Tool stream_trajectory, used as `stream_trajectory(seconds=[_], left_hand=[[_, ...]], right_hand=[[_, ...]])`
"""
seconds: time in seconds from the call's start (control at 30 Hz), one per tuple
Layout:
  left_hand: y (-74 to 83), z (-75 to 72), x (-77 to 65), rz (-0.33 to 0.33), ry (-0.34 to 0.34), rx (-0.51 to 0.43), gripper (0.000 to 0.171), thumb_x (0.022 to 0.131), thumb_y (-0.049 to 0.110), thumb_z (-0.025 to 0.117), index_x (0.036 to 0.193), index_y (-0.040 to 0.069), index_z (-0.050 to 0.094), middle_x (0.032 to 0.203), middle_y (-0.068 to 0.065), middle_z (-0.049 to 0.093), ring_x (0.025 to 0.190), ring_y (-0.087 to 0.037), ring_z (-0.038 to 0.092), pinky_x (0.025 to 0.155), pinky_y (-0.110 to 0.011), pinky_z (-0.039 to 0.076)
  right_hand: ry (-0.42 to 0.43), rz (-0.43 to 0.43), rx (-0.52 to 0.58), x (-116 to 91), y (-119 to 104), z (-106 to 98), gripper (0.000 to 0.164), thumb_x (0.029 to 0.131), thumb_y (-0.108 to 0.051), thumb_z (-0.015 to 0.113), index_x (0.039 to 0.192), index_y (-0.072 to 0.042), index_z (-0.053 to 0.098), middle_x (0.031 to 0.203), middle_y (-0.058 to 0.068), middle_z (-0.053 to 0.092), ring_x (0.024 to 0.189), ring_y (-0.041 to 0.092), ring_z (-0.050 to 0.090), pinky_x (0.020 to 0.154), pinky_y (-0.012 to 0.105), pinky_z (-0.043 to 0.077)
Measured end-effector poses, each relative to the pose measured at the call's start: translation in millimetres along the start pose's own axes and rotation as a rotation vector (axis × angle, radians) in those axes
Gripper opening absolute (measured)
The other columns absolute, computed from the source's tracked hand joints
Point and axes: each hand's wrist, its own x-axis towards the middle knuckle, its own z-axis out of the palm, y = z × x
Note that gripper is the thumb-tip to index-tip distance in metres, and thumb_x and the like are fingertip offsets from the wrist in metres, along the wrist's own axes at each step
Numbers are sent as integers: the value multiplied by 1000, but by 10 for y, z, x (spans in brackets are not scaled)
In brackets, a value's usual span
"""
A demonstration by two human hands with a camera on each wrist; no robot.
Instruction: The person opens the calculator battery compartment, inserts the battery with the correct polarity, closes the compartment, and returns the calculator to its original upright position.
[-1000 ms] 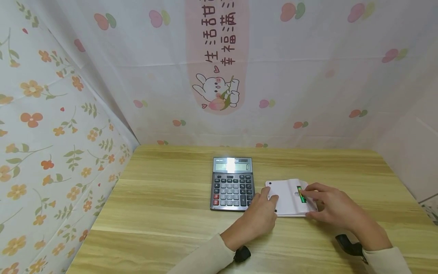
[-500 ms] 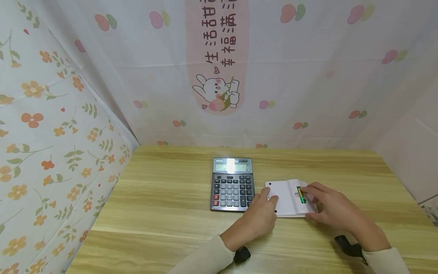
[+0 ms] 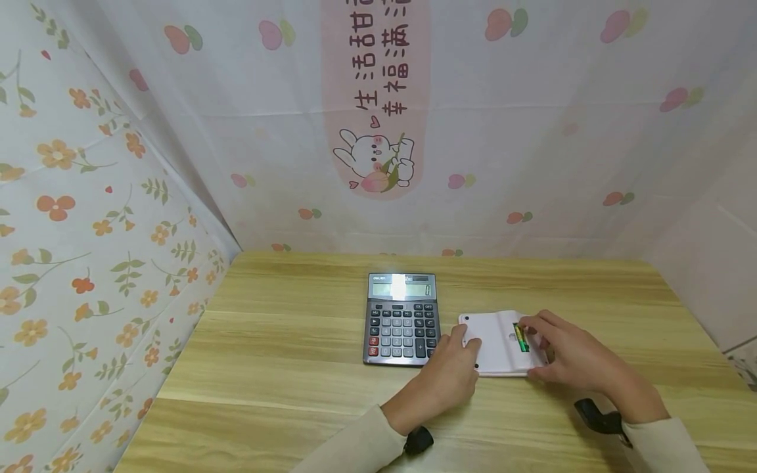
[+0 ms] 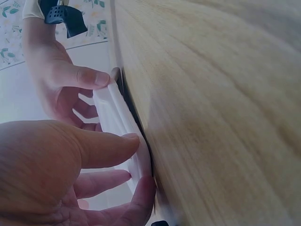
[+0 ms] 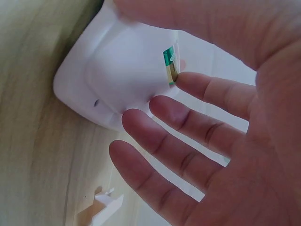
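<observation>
A pale pink calculator point(image 3: 493, 345) lies face down on the table, its small battery slot uncovered. Inside the slot shows a green and gold battery point(image 3: 521, 337). My left hand point(image 3: 446, 374) holds the calculator by its left end, thumb on one side and fingers on the other, as the left wrist view shows. From the right reaches my right hand point(image 3: 573, 358): its index fingertip is right at one end of the battery point(image 5: 170, 66), and its thumb rests at the calculator's near edge. The other right fingers are loosely extended over the calculator's end.
Left of the pale calculator stands a dark grey calculator point(image 3: 402, 328) with a lit display reading 0, close to the left hand. In the right wrist view a small white plastic piece point(image 5: 107, 209) lies on the wooden table. Patterned cloth point(image 3: 266, 217) hangs behind the table.
The right index fingertip has shifted slightly toward the battery's far end, uncovering more of the battery. My right wrist has moved a little left. The left hand and both calculators stay in place.
</observation>
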Motion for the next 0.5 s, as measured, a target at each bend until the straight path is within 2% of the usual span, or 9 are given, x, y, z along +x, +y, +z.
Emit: stream_trajectory(seconds=[0.13,0.37,0.5], left_hand=[[21,-29,-7,-13,-18,10,46,100,19,81,143,8,70,154,-18,55,120,-28,65,103,-33,55],[24,-32,0,-24,-28,6,46,100,19,81,144,9,70,155,-17,54,122,-28,64,104,-33,54],[24,-31,-1,-24,-28,3,46,100,19,81,144,8,70,155,-17,54,122,-27,64,104,-32,55]], right_hand=[[-18,-8,30,30,31,-22,90,68,-28,108,140,3,64,119,1,61,91,13,56,69,27,50],[-22,-47,53,79,41,-43,82,67,-26,108,133,-2,67,119,-1,62,93,13,58,74,29,53],[-32,-33,52,71,35,-51,84,67,-28,108,135,-1,66,122,1,63,94,13,59,74,30,53]])
